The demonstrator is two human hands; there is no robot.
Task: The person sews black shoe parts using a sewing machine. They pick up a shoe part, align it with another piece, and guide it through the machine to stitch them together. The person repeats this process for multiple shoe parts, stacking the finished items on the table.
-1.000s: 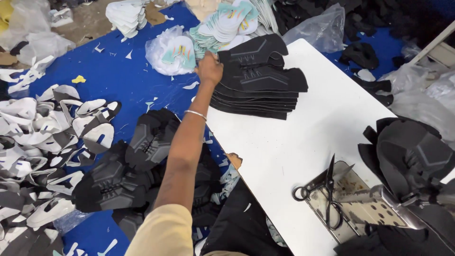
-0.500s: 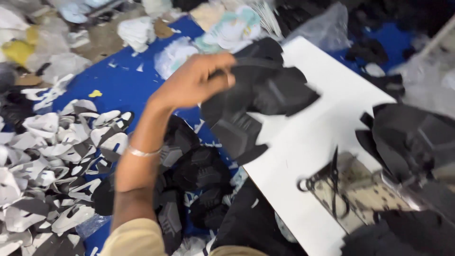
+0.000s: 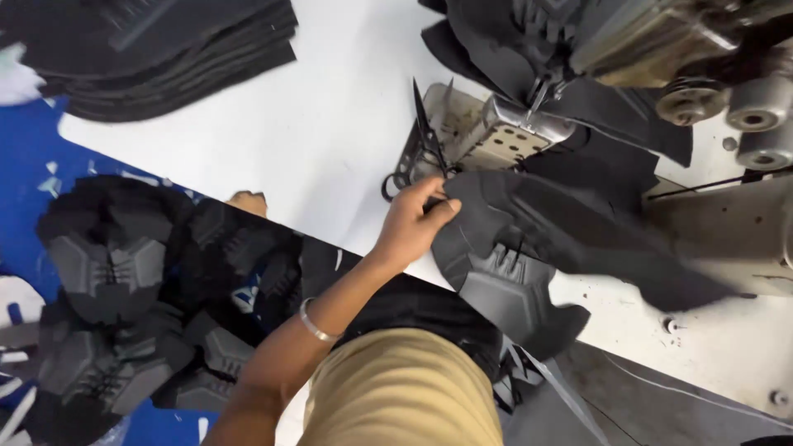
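The left hand (image 3: 415, 221) pinches a black shoe piece (image 3: 504, 264) with closed fingers, scissors (image 3: 423, 144) at twelve o'clock of it.

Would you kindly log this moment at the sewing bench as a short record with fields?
Left hand: fingers pinch the edge of a black shoe upper piece
Right hand: not in view
Wrist: thin metal bangle
Scissors: lying on the white table, just beyond the hand
Sewing machine: at right, presser foot over black fabric
Stack of black pieces: far left on the table
Floor pile: black uppers on blue sheet
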